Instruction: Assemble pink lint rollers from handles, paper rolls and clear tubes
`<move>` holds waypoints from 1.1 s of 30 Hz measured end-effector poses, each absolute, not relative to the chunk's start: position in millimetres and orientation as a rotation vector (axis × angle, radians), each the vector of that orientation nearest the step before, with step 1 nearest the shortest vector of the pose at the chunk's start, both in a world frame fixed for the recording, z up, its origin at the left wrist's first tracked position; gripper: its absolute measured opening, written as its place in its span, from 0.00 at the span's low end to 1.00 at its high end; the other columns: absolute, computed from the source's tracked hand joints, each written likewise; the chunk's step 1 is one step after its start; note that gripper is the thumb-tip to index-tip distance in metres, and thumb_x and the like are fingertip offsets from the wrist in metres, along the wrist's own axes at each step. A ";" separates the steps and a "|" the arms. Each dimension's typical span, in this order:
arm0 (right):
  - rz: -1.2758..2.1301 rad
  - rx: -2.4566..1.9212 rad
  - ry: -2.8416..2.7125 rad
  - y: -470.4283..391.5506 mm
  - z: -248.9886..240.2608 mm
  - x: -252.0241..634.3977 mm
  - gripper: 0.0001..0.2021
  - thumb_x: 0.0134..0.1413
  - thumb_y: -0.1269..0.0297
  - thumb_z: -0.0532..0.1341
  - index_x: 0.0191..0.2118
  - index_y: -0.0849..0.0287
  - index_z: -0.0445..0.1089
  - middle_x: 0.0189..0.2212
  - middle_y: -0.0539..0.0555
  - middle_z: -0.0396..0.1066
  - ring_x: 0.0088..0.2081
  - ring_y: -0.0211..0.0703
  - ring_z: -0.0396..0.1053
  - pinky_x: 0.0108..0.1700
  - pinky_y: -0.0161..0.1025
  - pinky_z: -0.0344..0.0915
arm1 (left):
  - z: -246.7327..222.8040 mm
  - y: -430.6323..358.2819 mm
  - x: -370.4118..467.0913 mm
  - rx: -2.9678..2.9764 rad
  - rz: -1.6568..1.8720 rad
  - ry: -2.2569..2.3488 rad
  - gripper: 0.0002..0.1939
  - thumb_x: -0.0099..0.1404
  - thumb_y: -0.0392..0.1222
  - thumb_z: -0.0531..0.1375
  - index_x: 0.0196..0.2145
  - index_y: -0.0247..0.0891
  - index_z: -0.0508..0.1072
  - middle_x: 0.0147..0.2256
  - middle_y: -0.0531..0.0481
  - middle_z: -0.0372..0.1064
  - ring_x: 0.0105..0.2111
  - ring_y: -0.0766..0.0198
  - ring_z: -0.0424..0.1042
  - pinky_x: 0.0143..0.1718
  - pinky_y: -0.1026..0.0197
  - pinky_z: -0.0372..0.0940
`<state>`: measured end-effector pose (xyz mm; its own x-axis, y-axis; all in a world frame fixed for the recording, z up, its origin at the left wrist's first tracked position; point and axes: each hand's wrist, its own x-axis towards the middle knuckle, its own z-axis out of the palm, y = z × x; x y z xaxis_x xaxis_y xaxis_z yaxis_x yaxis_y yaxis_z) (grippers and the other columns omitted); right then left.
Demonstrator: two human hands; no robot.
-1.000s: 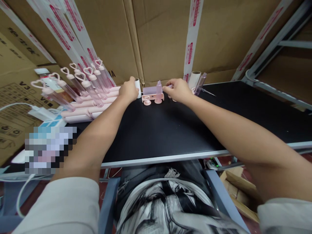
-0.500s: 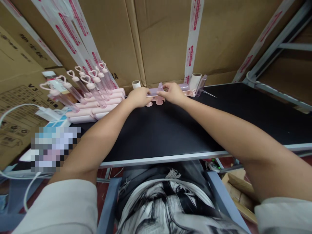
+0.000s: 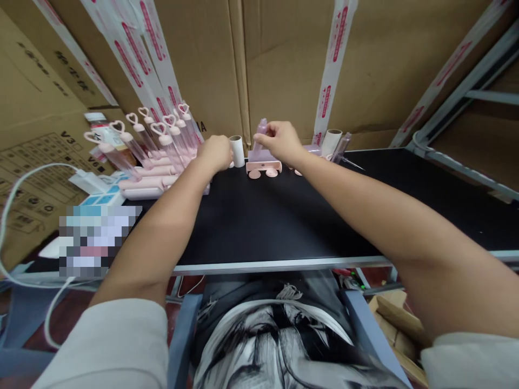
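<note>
My right hand (image 3: 283, 139) is closed around a translucent purple tube (image 3: 260, 136), held roughly upright over a lilac block (image 3: 259, 156). In front of that block is a pink piece (image 3: 263, 166) with round suction-cup-like discs (image 3: 271, 173). My left hand (image 3: 217, 152) has its fingers curled together beside a white cardboard tube (image 3: 237, 152). A bit of pink shows at its fingertips, but what it grips is hidden. To its left, several clear tubes with pink heart-shaped tops (image 3: 165, 135) stand on pink bases (image 3: 156, 181).
At the back right of the black tabletop (image 3: 251, 227) are another white cardboard tube (image 3: 331, 143), a purple clear piece (image 3: 341, 147) and a thin metal tool (image 3: 354, 163). A power strip (image 3: 107, 192) and bottle (image 3: 106, 132) stand left. Cardboard (image 3: 284, 65) walls the back.
My left hand has moved left, away from the lilac block and towards the pink bases. My right hand has raised the purple tube slightly. The camera view has shifted a little.
</note>
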<state>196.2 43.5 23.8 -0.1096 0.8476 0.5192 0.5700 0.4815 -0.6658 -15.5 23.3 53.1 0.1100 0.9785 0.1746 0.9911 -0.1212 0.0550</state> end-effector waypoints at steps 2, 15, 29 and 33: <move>0.401 -1.227 -1.870 48.1 29.9 175.4 0.09 0.59 0.60 0.69 0.33 0.59 0.74 0.33 0.55 0.74 0.37 0.46 0.70 0.45 0.45 0.69 | 46.3 23.9 -13.7 -2.187 -0.190 -2.088 0.18 0.67 0.44 0.65 0.52 0.35 0.84 0.52 0.31 0.81 0.54 0.37 0.80 0.56 0.44 0.72; 0.267 -1.483 -2.179 67.3 20.6 132.9 0.07 0.55 0.65 0.70 0.32 0.63 0.77 0.33 0.60 0.78 0.36 0.46 0.72 0.41 0.40 0.67 | 17.7 32.8 -7.2 -2.257 -0.238 -2.016 0.18 0.69 0.36 0.63 0.54 0.35 0.82 0.56 0.35 0.80 0.57 0.45 0.79 0.56 0.52 0.73; 0.281 -1.516 -2.182 62.0 19.7 138.6 0.13 0.60 0.57 0.70 0.30 0.61 0.77 0.30 0.60 0.77 0.36 0.49 0.73 0.43 0.42 0.70 | 27.2 26.0 -2.9 -2.244 -0.262 -2.059 0.17 0.66 0.36 0.67 0.53 0.35 0.83 0.54 0.33 0.81 0.56 0.43 0.80 0.58 0.49 0.73; 0.257 -1.417 -2.078 58.3 35.4 170.8 0.20 0.70 0.50 0.62 0.32 0.59 0.76 0.29 0.62 0.76 0.38 0.53 0.75 0.46 0.47 0.72 | 37.8 9.9 2.2 -2.169 -0.248 -2.051 0.17 0.68 0.38 0.65 0.52 0.35 0.84 0.52 0.34 0.82 0.54 0.43 0.81 0.55 0.50 0.74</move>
<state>170.8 58.3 35.4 -0.2468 0.8959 0.3693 0.7790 0.4101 -0.4744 2.2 9.9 37.8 0.0533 0.9742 0.2192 0.9984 -0.0563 0.0075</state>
